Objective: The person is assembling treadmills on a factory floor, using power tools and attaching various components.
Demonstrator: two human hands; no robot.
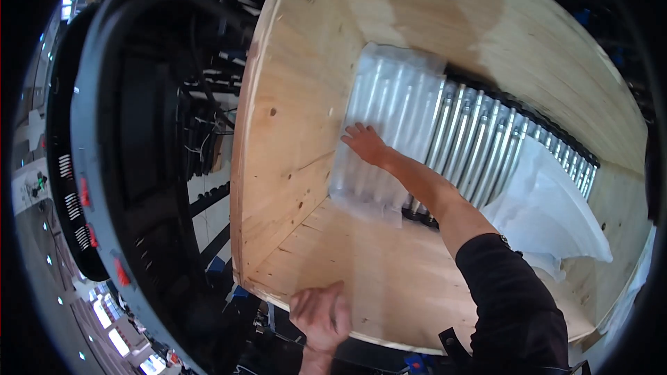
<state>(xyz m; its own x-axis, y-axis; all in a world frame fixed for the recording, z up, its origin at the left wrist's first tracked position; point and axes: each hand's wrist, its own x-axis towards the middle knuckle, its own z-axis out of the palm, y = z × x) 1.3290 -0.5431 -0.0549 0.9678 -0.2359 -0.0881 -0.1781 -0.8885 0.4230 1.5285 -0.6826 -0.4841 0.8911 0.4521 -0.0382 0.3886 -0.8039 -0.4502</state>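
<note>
Inside a large plywood crate (278,107), several shiny metal rollers (474,142) with black ends lie side by side in a row. A translucent white wrapping sheet (396,94) covers the rollers at the left end. My right hand (365,144) reaches across the crate onto that sheet, its fingers spread and apparently pressing on it. Over the crate's near rim is my left hand (319,316), its fingers curled in; nothing shows in them. Whether it touches the rim I cannot tell. Another loose white sheet (549,205) drapes over the rollers at the right, beside my right arm.
The crate's tall wooden walls enclose the rollers on all sides. To the left stands a big curved grey and black frame (87,146) with red marks, blurred toward the picture's rim. Dark racks with cables (201,132) stand between it and the crate.
</note>
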